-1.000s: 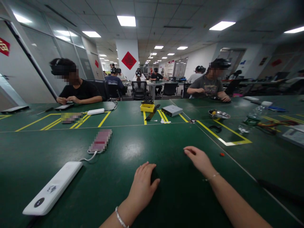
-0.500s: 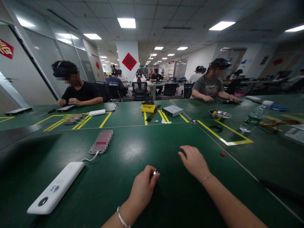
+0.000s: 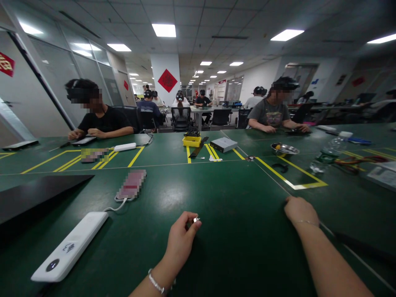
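- Head view: green counter (image 3: 235,235), cut off by the bottom and side edges.
- Dark panel (image 3: 40,193), cut off at the left edge; too little showing to tell what.
- White device (image 3: 74,244), lying slantwise, left of both hands.
- Right hand (image 3: 301,209), beside the counter's seam, fingertips turned under and hidden; cannot tell whether its grip holds anything.
- Left hand (image 3: 181,237), grip narrow, thumb and forefinger pinched together, other fingers mostly hidden.
- Phone (image 3: 131,185), corded to the white device, screen blurred into blocks.
- Small metal piece (image 3: 196,220), held between left thumb and forefinger, partly covered, exact shape too small to make out.
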`<state>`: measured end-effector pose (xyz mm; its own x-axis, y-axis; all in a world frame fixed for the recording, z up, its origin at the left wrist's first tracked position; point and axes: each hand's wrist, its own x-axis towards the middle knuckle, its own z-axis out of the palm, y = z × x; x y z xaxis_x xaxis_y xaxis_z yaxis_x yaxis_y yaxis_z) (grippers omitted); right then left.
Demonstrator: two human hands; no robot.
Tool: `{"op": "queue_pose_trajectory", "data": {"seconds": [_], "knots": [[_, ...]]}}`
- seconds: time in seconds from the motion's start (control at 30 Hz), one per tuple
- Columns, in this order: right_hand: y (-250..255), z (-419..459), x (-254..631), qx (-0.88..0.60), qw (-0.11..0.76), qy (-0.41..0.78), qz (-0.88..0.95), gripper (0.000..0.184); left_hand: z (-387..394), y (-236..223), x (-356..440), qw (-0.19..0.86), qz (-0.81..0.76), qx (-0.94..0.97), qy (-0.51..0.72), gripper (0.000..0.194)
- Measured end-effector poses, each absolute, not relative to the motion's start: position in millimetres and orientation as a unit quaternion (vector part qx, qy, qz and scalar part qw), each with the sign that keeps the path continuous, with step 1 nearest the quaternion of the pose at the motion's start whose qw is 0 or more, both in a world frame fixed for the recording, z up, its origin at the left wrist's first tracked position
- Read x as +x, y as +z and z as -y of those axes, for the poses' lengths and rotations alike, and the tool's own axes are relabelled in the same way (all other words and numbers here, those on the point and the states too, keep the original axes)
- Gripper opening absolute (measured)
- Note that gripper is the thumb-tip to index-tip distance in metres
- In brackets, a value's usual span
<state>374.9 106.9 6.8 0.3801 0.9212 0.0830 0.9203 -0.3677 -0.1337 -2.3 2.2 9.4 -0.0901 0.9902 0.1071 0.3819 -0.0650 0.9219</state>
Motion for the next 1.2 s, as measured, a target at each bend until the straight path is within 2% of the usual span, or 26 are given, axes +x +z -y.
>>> {"op": "queue_pose_trajectory", "data": {"seconds": [0.13,0.37,0.5,0.6,0.67,0.73,0.83,0.93,1.07,1.2], "knots": [[14.2,-105.8,365.5,-0.823,0.084,0.008,0.562,0.035,-4.4,6.0,-2.4,0.337,-0.59,0.579,0.45,0.018],[19.9,-101.7,350.9,-0.817,0.036,-0.013,0.575,0.035,-2.8,11.7,-1.5,0.345,-0.593,0.575,0.445,0.018],[18.5,-101.8,351.9,-0.818,0.033,0.015,0.574,0.033,-1.8,13.4,-1.5,0.351,-0.598,0.572,0.438,0.02],[15.1,-106.4,354.7,-0.806,0.067,0.027,0.587,0.029,-2.5,11.1,-2.2,0.358,-0.589,0.572,0.445,0.021],[13.4,-109.7,348.9,-0.787,0.12,0.054,0.602,0.026,-3.3,9.6,-2.8,0.362,-0.58,0.571,0.453,0.022],[13.5,-110.2,331.5,-0.76,0.191,0.135,0.606,0.022,-4.0,9.2,-3.2,0.37,-0.571,0.574,0.456,0.024],[17.3,-100.3,283.1,-0.656,0.305,0.381,0.576,0.018,-4.2,10.7,-3.4,0.378,-0.564,0.583,0.446,0.027],[22.6,-78.2,223.8,-0.523,0.364,0.587,0.5,0.023,-4.4,11.3,-3.3,0.381,-0.563,0.583,0.444,0.027],[25.7,-47.6,166.9,-0.443,0.398,0.697,0.399,0.028,-6.5,8.1,-2.7,0.381,-0.57,0.56,0.465,0.019],[24.9,-33.6,152.4,-0.421,0.352,0.761,0.345,0.024,-8.7,6.0,-1.7,0.377,-0.579,0.543,0.477,0.019]]}}
